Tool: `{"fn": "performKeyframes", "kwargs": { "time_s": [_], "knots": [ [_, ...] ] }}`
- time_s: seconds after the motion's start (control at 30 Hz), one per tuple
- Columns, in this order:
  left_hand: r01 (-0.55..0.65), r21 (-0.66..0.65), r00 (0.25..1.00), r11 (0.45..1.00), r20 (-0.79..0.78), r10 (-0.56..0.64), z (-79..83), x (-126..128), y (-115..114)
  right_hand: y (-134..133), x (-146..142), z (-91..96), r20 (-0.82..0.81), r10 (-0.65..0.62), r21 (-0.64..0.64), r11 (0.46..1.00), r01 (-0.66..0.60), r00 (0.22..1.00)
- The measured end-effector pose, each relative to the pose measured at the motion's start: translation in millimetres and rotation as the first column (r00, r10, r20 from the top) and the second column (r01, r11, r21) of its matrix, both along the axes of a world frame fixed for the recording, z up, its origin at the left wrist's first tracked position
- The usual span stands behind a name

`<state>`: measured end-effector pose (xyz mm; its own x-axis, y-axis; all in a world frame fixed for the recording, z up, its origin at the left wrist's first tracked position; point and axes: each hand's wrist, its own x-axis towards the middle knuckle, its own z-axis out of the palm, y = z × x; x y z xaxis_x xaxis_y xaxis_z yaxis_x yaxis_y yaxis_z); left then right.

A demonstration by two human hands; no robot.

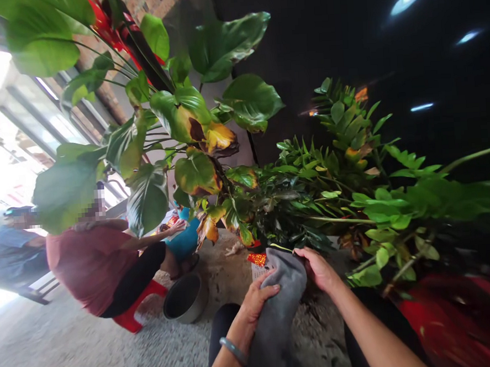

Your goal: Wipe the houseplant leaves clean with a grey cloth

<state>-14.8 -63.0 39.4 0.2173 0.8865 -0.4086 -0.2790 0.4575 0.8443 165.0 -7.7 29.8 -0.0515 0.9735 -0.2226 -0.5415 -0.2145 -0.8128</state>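
Both hands on a grey cloth [277, 309], held up between the knees in front of the potted plants. Left hand [256, 300] is closed over the cloth's near edge, thumb on top, pinning it; right hand [319, 267] pinches the far top corner, so the fabric is stretched between them, rest hanging down over the lap. Big-leaf plant [184, 132] has yellowed, browning leaves just above the cloth. Metal bowl [185, 298] on the floor left; a crouching person [96, 259] beyond it.
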Motion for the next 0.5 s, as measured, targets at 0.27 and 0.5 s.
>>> {"fn": "performKeyframes", "kwargs": {
  "time_s": [0.27, 0.5],
  "knots": [
    [-0.051, 0.198, 0.996, 0.979, -0.059, 0.063, 85.0, -22.1, 1.3, 4.3, 5.6, -7.6, 0.074, -0.054, -0.117, 0.991, 0.062, 0.996],
    [0.001, 0.123, 0.999, 0.992, -0.033, 0.003, 78.6, 12.3, 13.4, -5.7, 13.7, -9.5, 0.166, -0.034, -0.182, 0.981, 0.065, 0.985]
  ]
}}
